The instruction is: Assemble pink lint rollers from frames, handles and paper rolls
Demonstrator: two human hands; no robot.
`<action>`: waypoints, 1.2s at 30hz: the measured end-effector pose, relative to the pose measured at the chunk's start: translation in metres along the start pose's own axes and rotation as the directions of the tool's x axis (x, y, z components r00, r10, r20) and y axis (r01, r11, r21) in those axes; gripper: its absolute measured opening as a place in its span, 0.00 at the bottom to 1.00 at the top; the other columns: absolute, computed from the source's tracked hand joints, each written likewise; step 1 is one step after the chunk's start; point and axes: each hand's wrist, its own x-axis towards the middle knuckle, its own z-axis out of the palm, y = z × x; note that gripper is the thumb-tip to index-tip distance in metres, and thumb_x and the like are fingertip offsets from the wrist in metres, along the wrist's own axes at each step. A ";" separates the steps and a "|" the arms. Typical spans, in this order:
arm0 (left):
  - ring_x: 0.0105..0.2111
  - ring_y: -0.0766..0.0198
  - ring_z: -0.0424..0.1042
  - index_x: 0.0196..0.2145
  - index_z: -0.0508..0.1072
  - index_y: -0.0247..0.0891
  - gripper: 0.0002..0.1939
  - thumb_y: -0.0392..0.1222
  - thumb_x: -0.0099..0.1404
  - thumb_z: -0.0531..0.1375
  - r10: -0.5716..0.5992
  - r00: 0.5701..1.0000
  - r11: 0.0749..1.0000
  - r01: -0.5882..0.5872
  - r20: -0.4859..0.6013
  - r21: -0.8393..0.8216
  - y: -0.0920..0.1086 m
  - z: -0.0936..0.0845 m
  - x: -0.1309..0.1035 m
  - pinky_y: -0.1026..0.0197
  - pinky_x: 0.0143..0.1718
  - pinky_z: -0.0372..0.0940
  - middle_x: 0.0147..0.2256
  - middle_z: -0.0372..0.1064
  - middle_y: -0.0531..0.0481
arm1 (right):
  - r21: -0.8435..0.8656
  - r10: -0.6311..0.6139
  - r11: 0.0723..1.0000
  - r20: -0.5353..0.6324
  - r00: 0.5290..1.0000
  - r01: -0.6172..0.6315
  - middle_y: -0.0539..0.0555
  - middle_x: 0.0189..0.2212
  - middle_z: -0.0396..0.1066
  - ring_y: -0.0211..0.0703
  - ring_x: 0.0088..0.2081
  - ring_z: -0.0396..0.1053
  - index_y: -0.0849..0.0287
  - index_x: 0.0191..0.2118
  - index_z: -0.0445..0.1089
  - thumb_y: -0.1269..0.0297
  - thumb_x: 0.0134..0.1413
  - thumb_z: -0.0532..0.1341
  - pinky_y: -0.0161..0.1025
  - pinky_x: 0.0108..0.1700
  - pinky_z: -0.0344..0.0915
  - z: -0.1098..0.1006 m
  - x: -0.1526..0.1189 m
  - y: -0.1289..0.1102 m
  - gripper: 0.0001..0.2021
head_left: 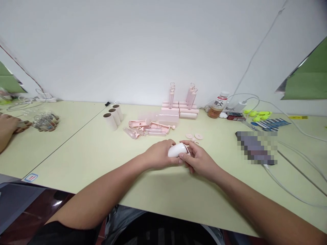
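A short white tube lies tilted between my hands above the table. Around its left end my left hand is wrapped. The fingers of my right hand close on its right end, where a thin pinkish rim shows. Just beyond my hands are pale pink discs and a small pink piece. Pink plastic parts and clear tubes lie in a loose pile behind my left hand. Farther back, pink cylinders are stacked, with clear wands standing upright on them.
Three open cardboard-lined tubes stand left of the pile. At right are a drink bottle, a blurred phone with a cable, yellow-green items and blue packets. Another person's hand is at far left beside wrapped items.
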 end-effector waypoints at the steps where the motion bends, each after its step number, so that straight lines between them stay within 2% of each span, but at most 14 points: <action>1: 0.37 0.52 0.74 0.46 0.71 0.42 0.28 0.62 0.54 0.64 -0.005 0.999 0.999 0.007 -0.033 0.051 -0.003 0.000 0.002 0.59 0.30 0.62 0.41 0.74 0.47 | -0.043 -0.004 0.999 -0.023 1.000 0.003 0.52 0.37 0.71 0.34 0.21 0.63 0.55 0.57 0.62 0.56 0.53 0.63 0.35 0.21 0.60 -0.002 0.002 0.003 0.26; 4: 0.36 0.52 0.73 0.44 0.73 0.41 0.27 0.64 0.55 0.61 0.020 0.998 0.989 -0.011 -0.064 0.148 -0.012 0.000 0.008 0.59 0.30 0.61 0.39 0.74 0.47 | -0.137 -0.046 0.990 -0.070 0.996 0.036 0.54 0.44 0.70 0.35 0.25 0.64 0.54 0.56 0.65 0.57 0.52 0.64 0.35 0.24 0.61 -0.009 0.008 0.010 0.25; 7: 0.35 0.54 0.72 0.41 0.75 0.40 0.26 0.65 0.59 0.58 0.055 0.994 0.985 -0.038 -0.095 0.169 -0.021 -0.003 0.016 0.59 0.30 0.60 0.37 0.74 0.47 | -0.156 -0.044 0.987 -0.069 0.997 0.033 0.55 0.46 0.70 0.33 0.23 0.61 0.53 0.55 0.66 0.55 0.52 0.63 0.35 0.23 0.58 -0.012 0.011 0.012 0.23; 10: 0.36 0.56 0.71 0.39 0.75 0.39 0.23 0.59 0.68 0.50 0.038 0.971 0.979 0.011 -0.237 0.202 -0.034 -0.014 0.025 0.57 0.35 0.61 0.38 0.73 0.46 | -0.185 -0.041 0.982 -0.045 0.998 0.032 0.49 0.29 0.69 0.35 0.20 0.57 0.55 0.51 0.69 0.55 0.54 0.61 0.35 0.22 0.54 -0.012 0.010 0.009 0.20; 13: 0.43 0.50 0.69 0.40 0.75 0.37 0.18 0.48 0.70 0.48 0.011 0.937 0.894 0.148 -0.350 0.423 -0.048 -0.030 0.031 0.51 0.43 0.61 0.41 0.72 0.41 | -0.227 -0.065 0.973 -0.121 0.991 0.036 0.45 0.18 0.60 0.38 0.21 0.57 0.56 0.46 0.72 0.54 0.53 0.62 0.35 0.23 0.52 -0.011 0.008 0.007 0.16; 15: 0.47 0.45 0.66 0.43 0.74 0.35 0.15 0.43 0.67 0.51 -0.051 0.931 0.795 0.257 -0.362 0.549 -0.056 -0.037 0.033 0.48 0.46 0.60 0.44 0.70 0.37 | -0.231 -0.097 0.971 -0.189 0.977 0.052 0.46 0.19 0.62 0.39 0.22 0.58 0.56 0.43 0.73 0.54 0.53 0.62 0.36 0.25 0.53 -0.011 0.007 0.006 0.14; 17: 0.49 0.43 0.65 0.43 0.74 0.33 0.14 0.40 0.65 0.53 -0.115 0.936 0.737 0.304 -0.331 0.604 -0.059 -0.040 0.034 0.46 0.46 0.60 0.46 0.68 0.35 | -0.201 -0.116 0.977 -0.225 0.967 0.070 0.48 0.22 0.65 0.39 0.22 0.58 0.56 0.42 0.73 0.53 0.53 0.61 0.38 0.26 0.54 -0.012 0.006 0.006 0.15; 21: 0.48 0.45 0.66 0.39 0.73 0.34 0.10 0.39 0.62 0.56 -0.113 0.957 0.738 0.261 -0.267 0.622 -0.057 -0.037 0.032 0.49 0.47 0.60 0.45 0.68 0.36 | -0.156 -0.159 0.981 -0.275 0.948 0.119 0.50 0.25 0.67 0.40 0.23 0.59 0.56 0.41 0.73 0.51 0.53 0.62 0.39 0.27 0.57 -0.015 0.006 0.005 0.16; 25: 0.41 0.52 0.69 0.39 0.69 0.36 0.10 0.43 0.68 0.51 -0.020 0.942 0.876 0.178 -0.335 0.448 -0.044 -0.037 0.024 0.53 0.40 0.62 0.40 0.69 0.41 | -0.109 -0.209 0.977 -0.280 0.937 0.185 0.52 0.30 0.68 0.38 0.24 0.60 0.58 0.44 0.72 0.51 0.55 0.61 0.39 0.27 0.59 -0.014 0.003 0.004 0.17; 28: 0.35 0.58 0.68 0.42 0.66 0.38 0.13 0.47 0.71 0.47 0.074 0.955 0.972 -0.004 -0.289 0.237 -0.029 -0.034 0.014 0.58 0.34 0.61 0.36 0.70 0.48 | -0.096 -0.278 0.960 -0.251 0.927 0.262 0.52 0.31 0.68 0.38 0.26 0.61 0.58 0.47 0.70 0.53 0.56 0.60 0.39 0.29 0.60 -0.013 0.001 0.003 0.17; 31: 0.34 0.61 0.68 0.41 0.68 0.39 0.13 0.49 0.71 0.49 0.217 0.947 0.973 -0.188 -0.239 0.136 -0.016 -0.025 0.007 0.60 0.34 0.61 0.34 0.70 0.50 | -0.160 -0.317 0.947 -0.308 0.897 0.280 0.51 0.30 0.68 0.39 0.27 0.63 0.58 0.49 0.68 0.56 0.57 0.59 0.39 0.31 0.61 -0.021 0.005 0.003 0.16; 32: 0.34 0.62 0.68 0.40 0.69 0.39 0.13 0.49 0.71 0.50 0.249 0.931 0.968 -0.227 -0.267 0.109 -0.013 -0.023 0.006 0.60 0.35 0.61 0.34 0.70 0.50 | -0.220 -0.328 0.939 -0.346 0.879 0.264 0.51 0.30 0.68 0.40 0.28 0.64 0.58 0.48 0.69 0.57 0.57 0.59 0.39 0.31 0.61 -0.026 0.009 0.004 0.16; 34: 0.32 0.64 0.68 0.39 0.71 0.38 0.13 0.50 0.69 0.53 0.256 0.881 0.962 -0.271 -0.397 0.017 -0.011 -0.020 0.005 0.60 0.34 0.61 0.33 0.70 0.50 | -0.395 -0.356 0.898 -0.399 0.845 0.192 0.53 0.30 0.70 0.42 0.30 0.65 0.58 0.45 0.71 0.60 0.57 0.57 0.40 0.34 0.61 -0.040 0.017 0.007 0.13; 36: 0.28 0.66 0.66 0.38 0.72 0.38 0.14 0.52 0.66 0.58 0.179 0.819 0.940 -0.305 -0.545 -0.150 -0.011 -0.020 0.005 0.62 0.31 0.62 0.30 0.69 0.52 | -0.538 -0.370 0.834 -0.381 0.847 0.122 0.55 0.34 0.73 0.44 0.32 0.67 0.58 0.41 0.73 0.63 0.56 0.57 0.41 0.36 0.61 -0.054 0.026 0.012 0.11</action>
